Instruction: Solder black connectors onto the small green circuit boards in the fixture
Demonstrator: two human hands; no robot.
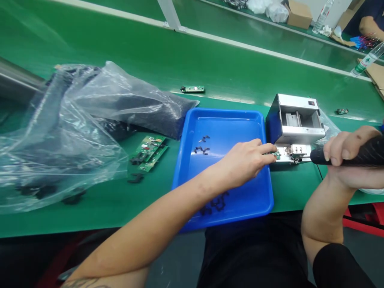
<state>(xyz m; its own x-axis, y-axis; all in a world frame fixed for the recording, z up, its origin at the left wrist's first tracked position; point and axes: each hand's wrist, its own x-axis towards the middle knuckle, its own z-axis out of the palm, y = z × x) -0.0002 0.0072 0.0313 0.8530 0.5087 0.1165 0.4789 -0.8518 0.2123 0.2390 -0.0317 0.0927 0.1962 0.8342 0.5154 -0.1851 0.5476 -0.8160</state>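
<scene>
Your left hand [244, 160] reached across the blue tray [192, 160], its fingers [265, 157] closed in a pinch on a small green circuit board [275, 155] and pressing it against the front ledge of the metal fixture [295, 128]. Your right hand [348, 156] was wrapped tight around the black electric screwdriver [354, 156], held level.

The governing relation: the board lay at your left fingertips and just beyond the driver's tip, on the side away from your right fingers. The driver's long axis ran sideways along the counter [210, 64], its bit pointing straight at the fixture ledge beside the board. The left hand was on the board; the right reached it only through the tool.

Farther out from your left fingers, small black clips [202, 145] lay loose in the tray. Past the tray, well apart, more green boards [150, 151] sat stacked on the counter beside a crumpled clear plastic bag [66, 132] of dark parts. One single board [192, 89] lay alone beyond the tray's far edge.
</scene>
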